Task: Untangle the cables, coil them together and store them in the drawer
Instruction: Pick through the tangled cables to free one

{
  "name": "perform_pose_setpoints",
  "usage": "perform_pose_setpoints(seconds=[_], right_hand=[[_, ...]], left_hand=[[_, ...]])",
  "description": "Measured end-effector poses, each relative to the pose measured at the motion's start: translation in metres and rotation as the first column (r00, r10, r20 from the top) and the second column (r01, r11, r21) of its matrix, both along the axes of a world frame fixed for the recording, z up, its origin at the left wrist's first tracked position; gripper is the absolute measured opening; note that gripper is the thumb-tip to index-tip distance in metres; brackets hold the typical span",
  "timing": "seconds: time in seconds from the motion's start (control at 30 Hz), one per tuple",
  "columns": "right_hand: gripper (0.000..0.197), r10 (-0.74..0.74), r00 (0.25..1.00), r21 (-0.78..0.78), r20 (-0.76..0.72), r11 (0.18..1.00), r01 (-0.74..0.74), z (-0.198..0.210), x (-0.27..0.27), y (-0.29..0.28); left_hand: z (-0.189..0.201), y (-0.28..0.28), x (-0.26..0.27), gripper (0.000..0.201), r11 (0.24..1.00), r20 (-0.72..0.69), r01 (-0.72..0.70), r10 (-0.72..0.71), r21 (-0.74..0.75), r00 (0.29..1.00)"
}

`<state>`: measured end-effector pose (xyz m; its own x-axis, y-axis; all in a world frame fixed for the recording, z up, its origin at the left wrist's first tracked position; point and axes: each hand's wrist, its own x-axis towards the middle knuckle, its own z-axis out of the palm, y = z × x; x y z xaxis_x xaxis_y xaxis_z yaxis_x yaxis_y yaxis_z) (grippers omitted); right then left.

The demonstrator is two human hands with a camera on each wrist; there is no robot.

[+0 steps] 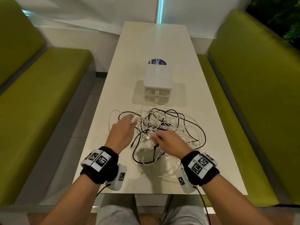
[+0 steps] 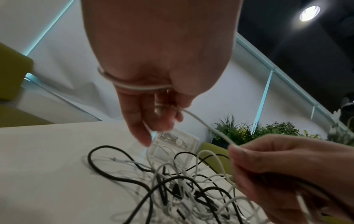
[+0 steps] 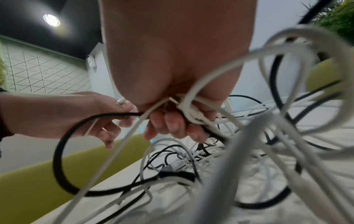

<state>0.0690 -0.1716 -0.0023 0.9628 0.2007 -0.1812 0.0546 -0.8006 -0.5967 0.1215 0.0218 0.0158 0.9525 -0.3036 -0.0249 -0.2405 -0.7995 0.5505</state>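
A tangle of white and black cables (image 1: 162,125) lies on the white table (image 1: 146,62) in front of me. My left hand (image 1: 128,125) hovers over its left side and pinches a white cable (image 2: 208,128) near its plug. That cable runs taut across to my right hand (image 1: 159,140), which grips a bunch of white and black cables (image 3: 189,112) just above the table. Beyond the heap stands a small white drawer unit (image 1: 157,85) with two drawers, both pushed in.
Green padded benches (image 1: 40,88) run along both sides of the narrow table. A round blue sticker (image 1: 157,62) sits on the table behind the drawer unit. Green plants (image 2: 268,133) stand behind the right bench.
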Motion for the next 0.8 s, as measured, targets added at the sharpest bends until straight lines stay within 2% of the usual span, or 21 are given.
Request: perform_pose_setpoints(seconds=[0.1, 0.17, 0.27, 0.37, 0.57, 0.73, 0.8], right_hand=[[0.040, -0.011, 0.999, -0.057, -0.042, 0.998, 0.009, 0.001, 0.006, 0.005], [0.037, -0.024, 0.998, -0.076, -0.064, 0.997, 0.019, 0.001, 0.006, 0.006], [0.028, 0.033, 0.997, -0.127, -0.070, 0.991, -0.042, 0.004, 0.004, 0.009], [0.026, 0.066, 0.996, -0.113, -0.060, 0.991, -0.072, 0.007, 0.001, 0.009], [0.034, 0.036, 0.999, -0.062, -0.014, 0.997, -0.037, 0.001, 0.003, 0.004], [0.027, 0.004, 0.998, -0.034, 0.057, 0.999, -0.002, 0.004, 0.003, 0.003], [0.026, -0.024, 0.998, -0.034, 0.054, 0.999, 0.026, 0.003, 0.004, 0.003]], left_hand=[[0.002, -0.011, -0.008, 0.029, 0.979, 0.070, 0.183, -0.177, -0.089, 0.982], [0.003, -0.019, -0.014, 0.032, 0.959, 0.016, 0.269, -0.269, -0.091, 0.963], [-0.008, -0.026, -0.020, 0.028, 0.929, -0.039, 0.345, -0.343, 0.133, 0.938], [-0.015, -0.025, -0.022, 0.035, 0.930, -0.099, 0.307, -0.292, 0.202, 0.951], [0.000, -0.022, -0.019, 0.030, 0.978, 0.034, 0.180, -0.184, 0.101, 0.982], [0.006, -0.007, -0.006, 0.036, 0.998, 0.130, 0.066, -0.066, 0.001, 0.989], [0.007, -0.006, -0.007, 0.035, 0.999, 0.151, -0.022, 0.029, -0.050, 0.988]])
